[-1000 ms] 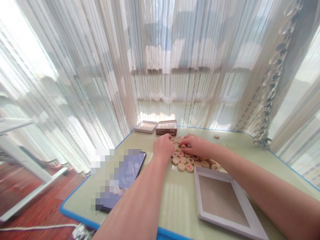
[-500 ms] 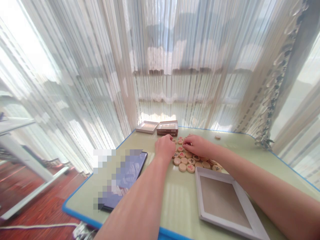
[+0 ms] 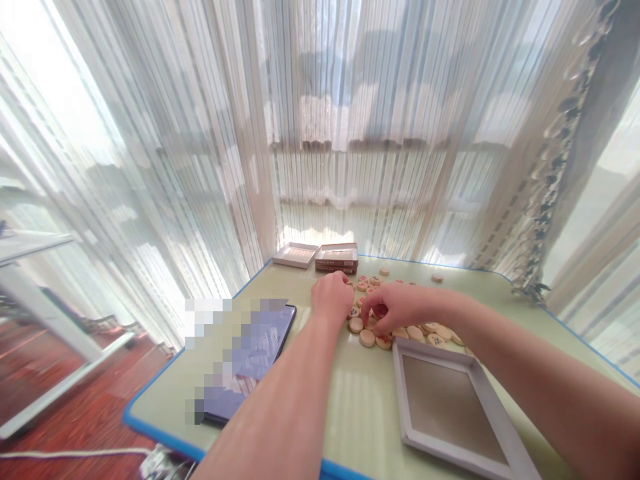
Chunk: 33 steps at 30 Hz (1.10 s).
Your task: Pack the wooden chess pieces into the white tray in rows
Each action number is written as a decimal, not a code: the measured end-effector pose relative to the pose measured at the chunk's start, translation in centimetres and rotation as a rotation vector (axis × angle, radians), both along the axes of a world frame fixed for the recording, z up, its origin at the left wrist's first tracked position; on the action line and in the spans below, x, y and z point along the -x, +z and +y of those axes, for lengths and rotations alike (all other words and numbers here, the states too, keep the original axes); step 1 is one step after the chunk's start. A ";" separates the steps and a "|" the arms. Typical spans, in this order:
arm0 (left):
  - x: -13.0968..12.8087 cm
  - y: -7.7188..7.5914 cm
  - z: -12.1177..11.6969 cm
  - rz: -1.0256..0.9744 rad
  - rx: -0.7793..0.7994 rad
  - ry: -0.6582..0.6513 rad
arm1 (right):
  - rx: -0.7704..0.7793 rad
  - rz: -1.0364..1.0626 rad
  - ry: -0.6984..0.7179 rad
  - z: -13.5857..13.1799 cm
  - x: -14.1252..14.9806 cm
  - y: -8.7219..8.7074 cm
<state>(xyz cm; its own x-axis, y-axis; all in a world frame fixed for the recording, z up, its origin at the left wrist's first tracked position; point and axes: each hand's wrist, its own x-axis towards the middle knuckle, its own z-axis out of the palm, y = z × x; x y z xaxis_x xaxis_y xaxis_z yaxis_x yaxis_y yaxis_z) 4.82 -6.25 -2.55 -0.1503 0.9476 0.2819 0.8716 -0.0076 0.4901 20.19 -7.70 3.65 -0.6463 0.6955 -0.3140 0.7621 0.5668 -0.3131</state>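
On the counter (image 3: 350, 413), round pieces (image 3: 367, 339) out, loose beyond near tray (image 3: 499, 417), handling looks unfinished; right hand (image 3: 395, 303) fingers half-curled over them, grip unclear; left hand (image 3: 333, 293) at their left, fingers hidden, can't tell.

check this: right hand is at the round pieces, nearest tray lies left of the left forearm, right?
Not quite: the head view shows the nearest tray right of the left forearm. The right hand is at the round pieces.
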 end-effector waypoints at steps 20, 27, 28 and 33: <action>0.0 -0.2 0.1 0.025 -0.024 -0.003 | -0.055 0.007 -0.050 0.5 -0.3 -0.5; -0.1 -0.1 0.0 0.028 -0.007 0.001 | -0.011 -0.008 -0.055 0.1 0.0 0.0; -0.1 -0.1 0.0 0.025 -0.005 0.000 | -0.008 -0.002 -0.047 0.0 0.0 0.0; -0.2 0.0 0.0 0.024 -0.002 0.003 | -0.003 -0.016 -0.029 0.2 -0.1 -0.3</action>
